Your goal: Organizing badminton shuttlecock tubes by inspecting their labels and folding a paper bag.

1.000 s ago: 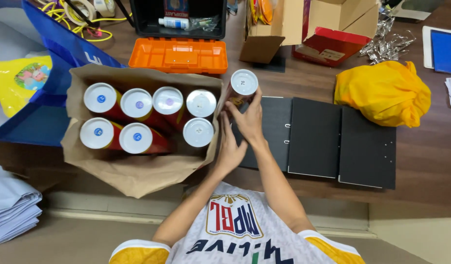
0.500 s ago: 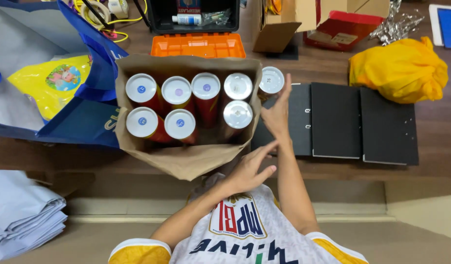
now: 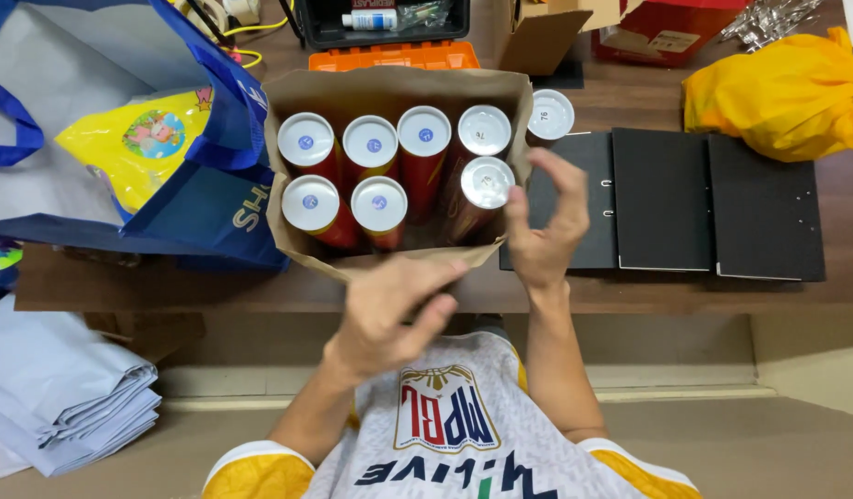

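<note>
Right hand [image 3: 544,217] hovers empty, fingers spread, just beside the brown paper bag [image 3: 399,92] of seven red canisters [image 3: 487,185] on the desk [image 3: 630,296] — left hand [image 3: 389,310] loose, holding nothing

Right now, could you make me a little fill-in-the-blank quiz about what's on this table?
1. The brown paper bag holds ____ canisters with white lids.
2. One more canister stands outside the bag, on its ____ side.
3. The right hand hovers over the ____ folders.
4. The crumpled bag at the far right is ____.

Missing words: seven; right; black; yellow
</note>
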